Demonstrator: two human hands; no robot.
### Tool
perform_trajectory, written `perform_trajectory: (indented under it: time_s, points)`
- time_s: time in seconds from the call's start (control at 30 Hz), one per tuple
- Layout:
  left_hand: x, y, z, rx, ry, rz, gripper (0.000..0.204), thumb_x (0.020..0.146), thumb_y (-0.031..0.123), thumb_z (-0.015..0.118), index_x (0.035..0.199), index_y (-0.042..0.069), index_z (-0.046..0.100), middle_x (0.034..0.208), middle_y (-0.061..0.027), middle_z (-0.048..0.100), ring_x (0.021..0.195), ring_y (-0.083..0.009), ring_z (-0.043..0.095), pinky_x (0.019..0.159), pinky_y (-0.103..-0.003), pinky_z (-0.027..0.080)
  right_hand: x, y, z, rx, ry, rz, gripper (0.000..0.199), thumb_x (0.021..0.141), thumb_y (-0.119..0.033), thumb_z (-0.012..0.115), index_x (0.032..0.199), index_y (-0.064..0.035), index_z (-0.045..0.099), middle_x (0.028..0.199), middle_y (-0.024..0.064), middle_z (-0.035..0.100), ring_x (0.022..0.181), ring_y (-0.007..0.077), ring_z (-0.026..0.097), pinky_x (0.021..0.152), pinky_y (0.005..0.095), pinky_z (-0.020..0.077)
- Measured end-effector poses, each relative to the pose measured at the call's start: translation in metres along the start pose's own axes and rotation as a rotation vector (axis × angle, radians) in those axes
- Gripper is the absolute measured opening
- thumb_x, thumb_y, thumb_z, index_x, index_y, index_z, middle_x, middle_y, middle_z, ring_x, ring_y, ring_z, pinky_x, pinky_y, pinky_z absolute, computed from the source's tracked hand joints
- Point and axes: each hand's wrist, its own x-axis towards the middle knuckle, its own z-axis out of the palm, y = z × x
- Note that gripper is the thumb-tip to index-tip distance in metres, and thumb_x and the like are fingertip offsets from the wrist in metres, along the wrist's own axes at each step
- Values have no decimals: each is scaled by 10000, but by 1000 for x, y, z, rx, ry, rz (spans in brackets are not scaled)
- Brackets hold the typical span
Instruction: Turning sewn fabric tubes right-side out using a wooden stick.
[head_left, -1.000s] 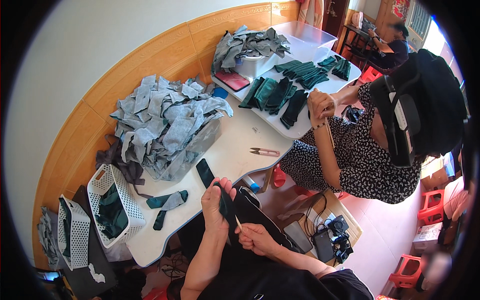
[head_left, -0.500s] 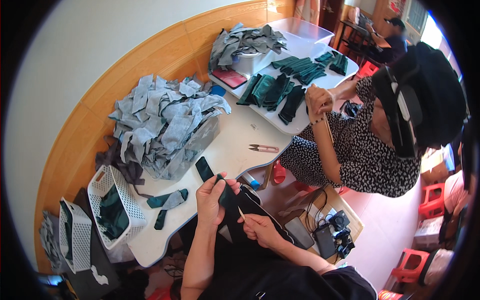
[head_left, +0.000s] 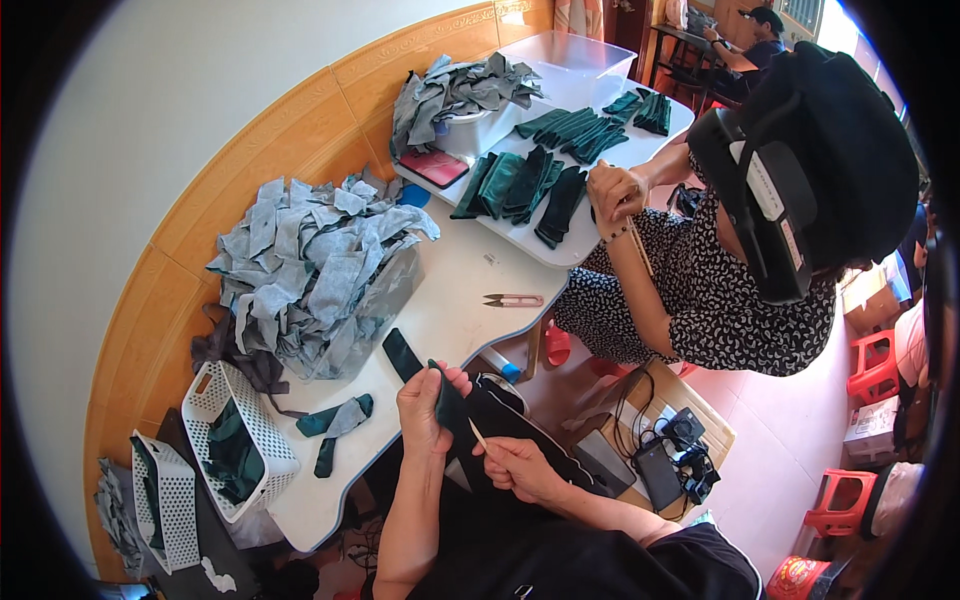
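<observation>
My left hand [head_left: 425,405] is closed around a dark green velvet strip [head_left: 452,408]. One end of that strip pokes out beyond the fingers over the table, and the other hangs toward my right hand [head_left: 518,468]. Pinched in my right fingers is a thin, pale, pointed stick [head_left: 478,433], its tip close beside the hanging velvet; whether they touch I cannot tell. A green strip with a grey patch [head_left: 347,416] lies on the table [head_left: 455,265] left of my hands. Farther off rest thread snips [head_left: 513,300] with pinkish handles.
Grey-backed fabric pieces [head_left: 310,260] overflow a clear bin at the left. Two white perforated baskets [head_left: 262,490] hold green cloth. Across the table, a co-worker [head_left: 760,190] works beside green velvet pieces [head_left: 520,185]. A carton [head_left: 715,445] with cables and devices stands at right.
The view has shifted slightly, so the table and co-worker sit a little differently in it. Both my hands keep their holds on the velvet strip and the stick.
</observation>
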Motion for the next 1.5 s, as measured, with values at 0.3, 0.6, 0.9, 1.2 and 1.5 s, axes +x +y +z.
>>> perform_trajectory:
  time_s: [0.3, 0.6, 0.9, 1.2, 1.5]
  points:
    - [10, 29, 15, 43, -14, -62, 210, 920, 202, 609, 948, -6, 630, 809, -138, 676, 715, -235, 678, 705, -385, 581, 13, -12, 4, -140, 13, -51, 240, 1000, -198, 472, 1092, 1, 571, 651, -46, 350, 530, 47, 269, 458, 202, 215]
    - [25, 21, 4, 113, -5, 46, 206, 914, 186, 622, 945, -18, 629, 823, -158, 680, 726, -256, 683, 710, -386, 581, 11, -11, 5, -63, 16, 8, 249, 1004, -209, 465, 1077, 4, 571, 643, -49, 342, 517, 43, 256, 449, 201, 207]
    - [25, 9, 3, 175, -39, -3, 203, 911, 85, 602, 1070, -40, 603, 954, -175, 675, 867, -256, 677, 779, -385, 567, 27, -6, -7, -164, 106, -83, 265, 994, -248, 486, 1090, -35, 610, 652, -69, 367, 513, 24, 275, 451, 182, 213]
    - [32, 47, 15, 362, -73, 71, 227, 859, -27, 609, 1084, -56, 597, 968, -210, 672, 889, -270, 680, 815, -380, 558, 12, -46, -65, -948, 462, -223, 295, 879, -207, 650, 1122, -38, 655, 846, -12, 649, 687, 33, 505, 627, 198, 405]
    - [25, 54, 31, 243, -115, -29, 156, 861, 12, 621, 1012, -24, 638, 958, -171, 676, 897, -291, 674, 816, -402, 556, 79, -64, -45, -702, -39, -321, 523, 754, -182, 769, 1227, -56, 587, 1032, -20, 598, 755, 49, 447, 660, 195, 364]
